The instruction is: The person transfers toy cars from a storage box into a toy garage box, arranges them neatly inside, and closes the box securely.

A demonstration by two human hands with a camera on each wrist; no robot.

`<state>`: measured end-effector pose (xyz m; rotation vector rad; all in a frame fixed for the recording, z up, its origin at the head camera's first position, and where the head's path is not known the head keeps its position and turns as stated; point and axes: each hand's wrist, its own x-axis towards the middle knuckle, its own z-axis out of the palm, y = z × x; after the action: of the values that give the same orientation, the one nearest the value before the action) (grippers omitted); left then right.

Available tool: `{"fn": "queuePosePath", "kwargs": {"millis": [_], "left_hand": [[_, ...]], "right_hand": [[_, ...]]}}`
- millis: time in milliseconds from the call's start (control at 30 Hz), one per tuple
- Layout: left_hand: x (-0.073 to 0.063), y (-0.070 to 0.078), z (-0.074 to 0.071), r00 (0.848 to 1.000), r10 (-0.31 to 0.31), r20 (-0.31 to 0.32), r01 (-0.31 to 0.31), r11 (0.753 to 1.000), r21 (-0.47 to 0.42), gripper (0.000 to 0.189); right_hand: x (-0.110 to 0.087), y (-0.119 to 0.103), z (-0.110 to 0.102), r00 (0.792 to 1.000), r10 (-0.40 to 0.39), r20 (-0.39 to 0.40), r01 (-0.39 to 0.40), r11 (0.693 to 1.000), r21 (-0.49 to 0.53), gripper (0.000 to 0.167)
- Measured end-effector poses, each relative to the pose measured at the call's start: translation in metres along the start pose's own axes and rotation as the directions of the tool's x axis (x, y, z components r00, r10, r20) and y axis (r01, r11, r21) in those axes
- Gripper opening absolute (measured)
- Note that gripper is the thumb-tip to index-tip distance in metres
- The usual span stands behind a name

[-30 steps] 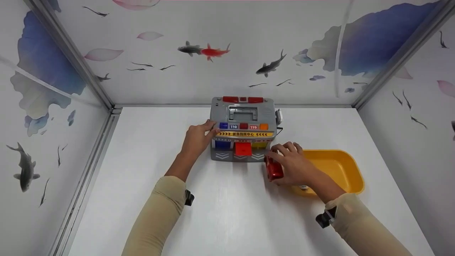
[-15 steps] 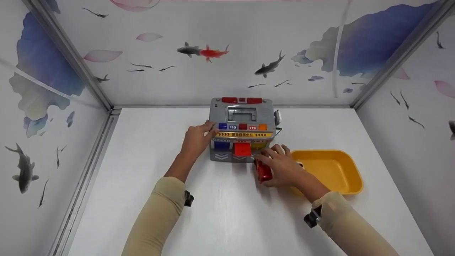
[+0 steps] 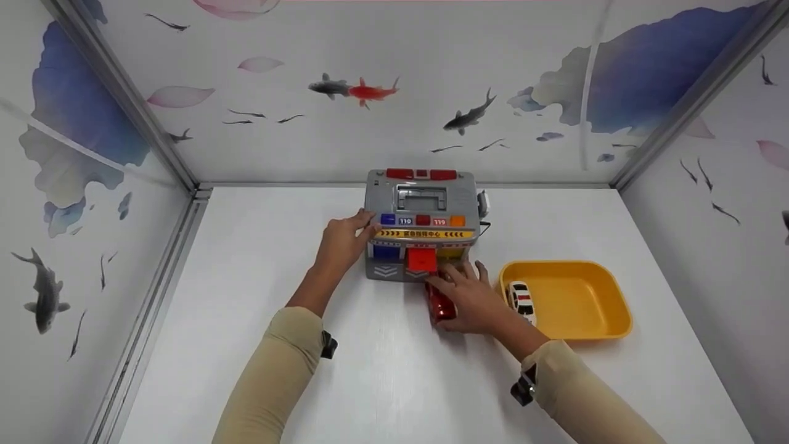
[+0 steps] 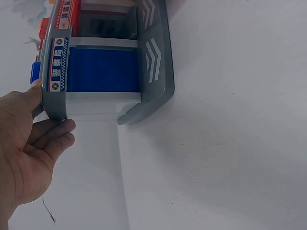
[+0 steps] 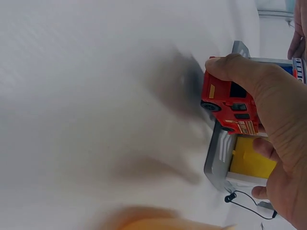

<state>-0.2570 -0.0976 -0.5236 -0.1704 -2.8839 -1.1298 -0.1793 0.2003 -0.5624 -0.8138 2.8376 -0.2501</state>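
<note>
A grey toy rescue station (image 3: 379, 197) stands at the back of the table. My left hand (image 3: 340, 243) pinches the left corner of its roof, thumb on top and fingers beneath, as the left wrist view shows. Its blue door (image 4: 103, 69) is down, and so is the yellow door (image 5: 252, 158). The red middle door (image 3: 422, 259) sticks out, raised, over a dark bay. My right hand (image 3: 474, 302) grips a red toy fire truck (image 5: 235, 103) between thumb and fingers, just in front of that bay. The truck's front end lies partly hidden near the door.
To the right is a yellow tray (image 3: 619, 302), with a white toy car (image 3: 521, 299) along its left side. A black cord (image 5: 244, 201) hangs off the station's right side. Printed wall panels (image 3: 382, 135) enclose the table behind and at both sides.
My right hand has carried the fire truck leftward, from the station's right corner to the middle bay. The white car in the tray has come into sight. My left hand has stayed put.
</note>
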Motion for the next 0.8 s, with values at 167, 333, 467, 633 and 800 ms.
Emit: {"fn": "queuePosePath", "kwargs": {"millis": [167,333,467,633,800], "left_hand": [[0.000,0.001,0.000,1.000,-0.008,0.003,0.008,1.000,0.000,0.054],[0.000,0.000,0.000,1.000,-0.007,0.000,0.007,1.000,0.003,0.054],[0.000,0.000,-0.001,1.000,-0.006,0.002,0.005,1.000,0.003,0.054],[-0.001,0.000,-0.001,1.000,-0.006,0.006,0.006,1.000,0.005,0.056],[0.000,0.000,0.000,1.000,-0.018,0.010,0.018,1.000,0.004,0.057]], "right_hand": [[0.002,-0.007,0.010,0.999,-0.021,-0.050,0.019,0.999,-0.033,0.098],[0.004,-0.013,0.020,0.995,-0.026,-0.095,0.022,0.999,-0.037,0.099],[0.005,-0.016,0.026,0.996,-0.002,-0.094,0.001,1.000,-0.008,0.099],[0.007,-0.019,0.032,0.997,0.016,-0.074,-0.014,0.999,0.037,0.101],[0.010,-0.020,0.035,0.998,0.028,-0.062,-0.025,0.998,0.049,0.094]]}}
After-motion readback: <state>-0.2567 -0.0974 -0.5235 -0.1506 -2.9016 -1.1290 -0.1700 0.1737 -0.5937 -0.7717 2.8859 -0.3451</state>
